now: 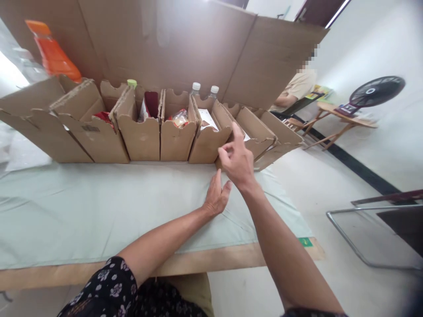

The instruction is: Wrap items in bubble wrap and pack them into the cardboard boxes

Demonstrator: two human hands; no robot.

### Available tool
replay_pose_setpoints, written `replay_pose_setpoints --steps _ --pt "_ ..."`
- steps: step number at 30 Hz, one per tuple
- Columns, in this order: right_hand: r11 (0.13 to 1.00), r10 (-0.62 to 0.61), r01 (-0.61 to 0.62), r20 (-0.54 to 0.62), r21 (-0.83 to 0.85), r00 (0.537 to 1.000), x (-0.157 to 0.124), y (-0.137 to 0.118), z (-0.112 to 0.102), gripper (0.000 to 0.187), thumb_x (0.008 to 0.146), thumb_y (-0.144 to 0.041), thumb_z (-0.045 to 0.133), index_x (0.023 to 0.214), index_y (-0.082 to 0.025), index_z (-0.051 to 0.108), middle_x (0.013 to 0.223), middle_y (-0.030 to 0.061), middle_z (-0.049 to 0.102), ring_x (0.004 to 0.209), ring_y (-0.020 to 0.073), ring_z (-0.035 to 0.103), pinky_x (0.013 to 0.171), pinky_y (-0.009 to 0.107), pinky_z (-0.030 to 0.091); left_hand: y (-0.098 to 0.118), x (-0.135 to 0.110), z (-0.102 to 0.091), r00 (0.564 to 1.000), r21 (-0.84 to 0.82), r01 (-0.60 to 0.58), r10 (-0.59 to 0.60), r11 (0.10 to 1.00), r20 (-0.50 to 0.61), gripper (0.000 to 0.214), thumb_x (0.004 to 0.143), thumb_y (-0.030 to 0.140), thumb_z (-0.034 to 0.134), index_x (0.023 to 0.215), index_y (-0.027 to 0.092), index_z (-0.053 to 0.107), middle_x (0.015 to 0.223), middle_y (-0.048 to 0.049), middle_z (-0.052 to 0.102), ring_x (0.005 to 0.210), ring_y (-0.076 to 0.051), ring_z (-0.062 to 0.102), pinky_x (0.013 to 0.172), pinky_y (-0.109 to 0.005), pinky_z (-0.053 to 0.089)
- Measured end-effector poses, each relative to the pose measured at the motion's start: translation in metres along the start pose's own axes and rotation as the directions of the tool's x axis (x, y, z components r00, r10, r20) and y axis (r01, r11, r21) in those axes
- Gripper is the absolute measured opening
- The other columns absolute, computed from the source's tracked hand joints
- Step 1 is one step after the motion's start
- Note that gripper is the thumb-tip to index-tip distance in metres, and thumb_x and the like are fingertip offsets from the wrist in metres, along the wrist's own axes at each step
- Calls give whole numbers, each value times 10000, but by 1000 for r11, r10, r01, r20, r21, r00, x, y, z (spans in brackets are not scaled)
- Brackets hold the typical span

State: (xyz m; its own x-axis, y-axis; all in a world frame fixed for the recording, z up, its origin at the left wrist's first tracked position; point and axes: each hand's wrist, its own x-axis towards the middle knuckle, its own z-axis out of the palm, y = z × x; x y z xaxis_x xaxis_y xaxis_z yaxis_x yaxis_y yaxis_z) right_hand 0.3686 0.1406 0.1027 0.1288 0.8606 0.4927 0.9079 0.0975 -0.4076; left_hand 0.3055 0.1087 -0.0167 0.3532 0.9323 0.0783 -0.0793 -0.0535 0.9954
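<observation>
My right hand (238, 160) is raised in front of a cardboard box (261, 143) towards the right end of a row. Its index finger points up along the box's edge, with the thumb apart and the other fingers bent. Nothing shows in its grasp; whether it touches the cardboard I cannot tell. Just below and to the left, my left hand (217, 197) is low over the table by the boxes' base, fingers stretched forward and thumb apart. A neighbouring box (208, 145) holds a white item (206, 119).
Other open boxes hold a clear packet (180, 118) and a dark red item (151, 105). Behind stand an orange bottle (57, 55), white-capped bottles (196, 88) and a tall cardboard panel (185, 44). A pale green cloth (99, 211) covers the table. A person (297, 86) sits beyond, near a fan (376, 91).
</observation>
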Motion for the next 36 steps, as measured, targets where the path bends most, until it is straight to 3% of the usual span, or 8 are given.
replay_pose_setpoints --steps 3,8,14,18,21,23,29,36 --pt "971 76 -17 244 -238 967 41 -31 5 603 916 -240 554 1516 -201 518 1059 97 794 987 295 723 941 436 537 8 -21 -6 995 12 98 -98 995 30 754 958 356 547 1622 106 292 1691 -240 353 1576 -369 354 1277 -533 326" --pt "952 121 -39 255 -302 959 35 -46 1 378 949 -288 527 1270 -190 702 1124 157 792 1077 362 724 907 445 529 26 -86 -40 988 13 148 -149 989 49 827 827 272 666 1585 117 374 1663 -237 401 1535 -404 409 1255 -551 363" --pt "999 19 -9 238 -42 971 -108 -27 -81 260 929 -429 532 967 -265 731 889 50 793 778 263 744 755 378 549 50 -137 -107 984 -29 103 -106 994 -145 732 877 300 658 1557 202 408 1672 -176 397 1506 -377 442 1255 -585 339" --pt "990 120 -131 167 56 979 -217 23 -146 291 786 -545 700 989 -345 760 931 91 785 850 347 753 755 483 598 60 -136 -124 977 13 6 -3 1000 -211 761 847 265 683 1557 245 408 1671 -146 394 1547 -362 371 1257 -587 328" --pt "916 382 -376 -21 139 924 -275 63 -163 805 749 -612 728 1505 -444 505 1233 129 744 1128 427 717 836 567 604 65 -137 -120 993 2 -52 52 999 -102 810 808 208 680 1567 282 409 1672 -105 401 1553 -349 353 1266 -567 327" --pt "893 437 -431 -26 128 899 -295 77 -157 1086 689 -675 748 1639 -425 284 1350 143 691 1223 457 673 832 584 604 67 -144 -114 997 1 -68 68 998 -29 784 795 176 670 1542 281 458 1623 -97 469 1510 -356 409 1245 -557 366" --pt "925 379 -379 134 -26 916 -255 46 -99 706 810 -718 649 1343 -256 620 1207 124 744 1058 399 727 830 514 605 71 -157 -122 989 45 -34 40 998 -145 666 807 158 619 1465 227 539 1465 -127 594 1355 -354 545 1099 -507 511" --pt "915 234 -271 155 298 960 -124 -12 2 588 754 -677 690 1148 -251 601 1051 93 722 843 286 715 698 432 603 76 -92 -206 902 247 -146 231 958 -364 716 776 163 609 1481 238 517 1540 -121 526 1471 -346 442 1240 -554 362"
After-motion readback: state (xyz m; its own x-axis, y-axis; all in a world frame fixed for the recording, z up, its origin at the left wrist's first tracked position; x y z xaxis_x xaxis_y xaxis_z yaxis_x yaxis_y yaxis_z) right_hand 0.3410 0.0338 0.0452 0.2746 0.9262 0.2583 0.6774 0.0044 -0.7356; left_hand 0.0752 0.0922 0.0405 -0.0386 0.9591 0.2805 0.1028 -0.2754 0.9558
